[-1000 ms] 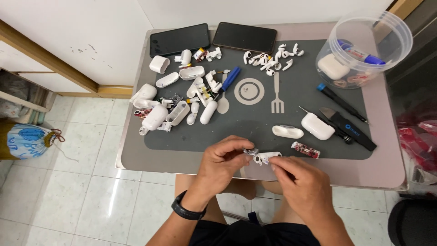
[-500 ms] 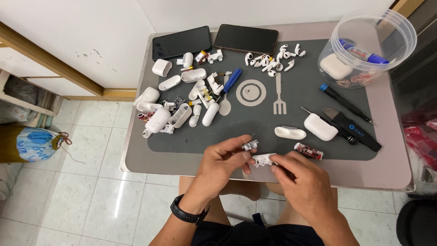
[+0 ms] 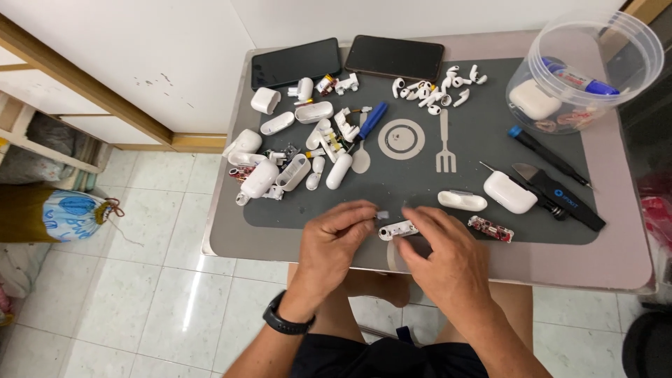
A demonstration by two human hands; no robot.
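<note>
We have a small white earbud-case part [image 3: 397, 229] between both hands at the near edge of the grey mat [image 3: 420, 183]. Our left hand [image 3: 336, 245] pinches its left end, with a tiny pale tab showing at the fingertips, and our right hand [image 3: 448, 260] closes a grip on its right end from above; both grips are clenched on the same piece, just above the mat.

Judging from how things lie, the work is partway through. Just right of our hands a small red circuit board [image 3: 491, 228] lies bare on the mat, with a white case half [image 3: 462, 201] and a whole white charging case [image 3: 509, 192] beside it. Farther left sits a heap of opened shells and loose parts [image 3: 294, 157], which suggests several cases are already taken apart. A cluster of earbuds [image 3: 434, 89] lies near the far edge, by two dark phones [image 3: 347, 60].

A blue-handled pry tool [image 3: 369, 123], a thin screwdriver [image 3: 549, 157] and a black knife [image 3: 556, 196] rest unused on the bench. The clear tub [image 3: 633, 42] at the far right holds another case that looks intact, so more seems left to do.
</note>
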